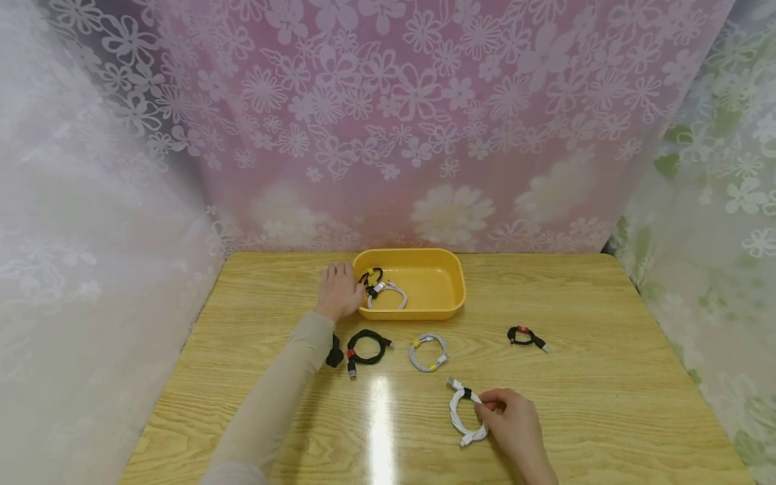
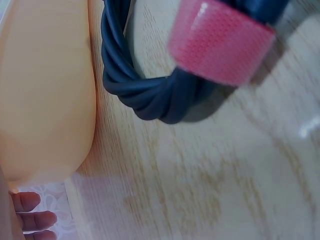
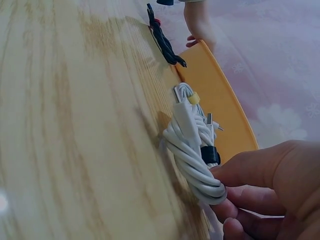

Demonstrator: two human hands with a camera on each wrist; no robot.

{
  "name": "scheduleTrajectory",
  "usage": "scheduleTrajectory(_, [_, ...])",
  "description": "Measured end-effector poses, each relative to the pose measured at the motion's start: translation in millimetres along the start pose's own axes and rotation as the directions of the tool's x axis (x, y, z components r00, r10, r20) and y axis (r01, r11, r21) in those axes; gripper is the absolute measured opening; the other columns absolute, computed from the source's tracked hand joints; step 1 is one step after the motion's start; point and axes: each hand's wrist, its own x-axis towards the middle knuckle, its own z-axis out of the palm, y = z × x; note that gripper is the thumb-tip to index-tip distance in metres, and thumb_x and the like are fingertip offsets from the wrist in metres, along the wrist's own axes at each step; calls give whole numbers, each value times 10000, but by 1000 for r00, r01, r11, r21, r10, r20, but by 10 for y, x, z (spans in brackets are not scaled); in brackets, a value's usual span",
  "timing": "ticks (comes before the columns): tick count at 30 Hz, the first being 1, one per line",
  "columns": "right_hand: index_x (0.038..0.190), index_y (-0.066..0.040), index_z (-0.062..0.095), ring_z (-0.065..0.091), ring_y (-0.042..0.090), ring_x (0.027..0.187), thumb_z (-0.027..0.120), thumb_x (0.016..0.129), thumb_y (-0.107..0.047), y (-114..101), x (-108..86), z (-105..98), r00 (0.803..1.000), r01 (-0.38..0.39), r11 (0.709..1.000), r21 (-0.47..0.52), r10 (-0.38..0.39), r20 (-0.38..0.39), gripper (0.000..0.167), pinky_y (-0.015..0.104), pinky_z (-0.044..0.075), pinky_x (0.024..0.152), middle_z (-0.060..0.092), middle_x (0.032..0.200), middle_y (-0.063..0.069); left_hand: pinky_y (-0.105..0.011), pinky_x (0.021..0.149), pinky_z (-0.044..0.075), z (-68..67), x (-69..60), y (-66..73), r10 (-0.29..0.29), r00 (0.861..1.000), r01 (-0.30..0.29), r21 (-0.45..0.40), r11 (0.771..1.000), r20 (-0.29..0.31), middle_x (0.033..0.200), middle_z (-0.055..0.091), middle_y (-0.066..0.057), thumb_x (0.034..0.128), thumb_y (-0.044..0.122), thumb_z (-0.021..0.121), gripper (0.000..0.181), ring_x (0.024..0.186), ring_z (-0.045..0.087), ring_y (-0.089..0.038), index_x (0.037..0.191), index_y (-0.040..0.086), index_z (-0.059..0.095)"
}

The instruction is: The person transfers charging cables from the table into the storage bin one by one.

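My right hand pinches a coiled white charging cable by its right side, over the near part of the table. A black strap binds this coil in the right wrist view. My left hand grips the left end of a yellow plastic tray, its thumb at the rim. Inside the tray lie a coiled white cable and a black cable. Between the tray and me are a black cable with a red strap and a white cable with yellow straps.
A small black cable with a red tie lies to the right on the wooden table. Another black item is partly hidden by my left sleeve. Flowered curtains hang behind the table and at both sides.
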Motion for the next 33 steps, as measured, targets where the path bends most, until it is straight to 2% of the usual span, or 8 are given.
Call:
scheduleTrajectory(12, [848, -61, 752, 502, 111, 627, 793, 786, -86, -9, 32, 1, 999, 30, 999, 14, -30, -9, 79, 232, 402, 573, 615, 704, -30, -489, 948, 322, -9, 2, 12, -4, 1000, 4, 1, 1000, 20, 1158, 498, -223, 988, 243, 425, 265, 1119, 433, -409, 1084, 5, 490])
scheduleTrajectory(19, [851, -61, 754, 510, 116, 616, 789, 798, -88, -44, 62, 6, 1000, 28, 999, 37, -28, 5, 70, 235, 408, 553, 621, 704, -27, -477, 920, 316, -18, -4, 22, -6, 1000, 6, 0, 1000, 23, 1122, 488, -209, 988, 245, 434, 247, 1090, 427, -402, 1055, 13, 483])
scheduleTrajectory(33, [862, -36, 757, 518, 125, 621, 796, 788, -65, -210, 148, -10, 997, 77, 996, 46, -77, -3, 89, 238, 413, 555, 628, 705, -13, -485, 921, 318, 7, 2, -7, -1, 1000, 1, -9, 1000, 0, 1131, 493, -216, 976, 240, 435, 262, 1085, 430, -405, 1075, 3, 485])
